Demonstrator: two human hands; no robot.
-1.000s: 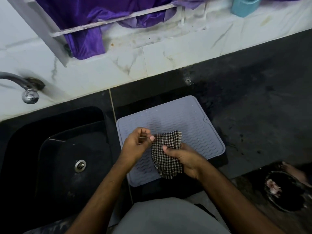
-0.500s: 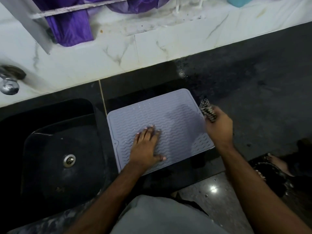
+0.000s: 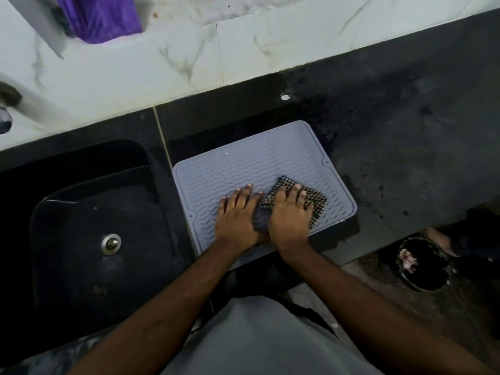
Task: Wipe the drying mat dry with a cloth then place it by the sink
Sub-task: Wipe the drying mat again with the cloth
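A grey ribbed drying mat (image 3: 243,163) lies flat on the black counter, just right of the sink (image 3: 89,226). Small water drops glint on its far part. A black-and-white checked cloth (image 3: 315,201) is spread on the mat's near right area. My right hand (image 3: 290,215) presses flat on the cloth with fingers apart. My left hand (image 3: 238,215) lies flat on the bare mat beside it, touching the cloth's left edge.
A tap (image 3: 5,115) juts out at the far left over the sink. Purple fabric (image 3: 102,17) hangs on the white tiled wall. On the floor at the right stands a dark round bin (image 3: 422,263), with a bare foot (image 3: 435,236) beside it.
My right hand has carried the cloth from beyond the mat's right edge onto the mat and pressed it flat. My left hand stays flat on the mat.
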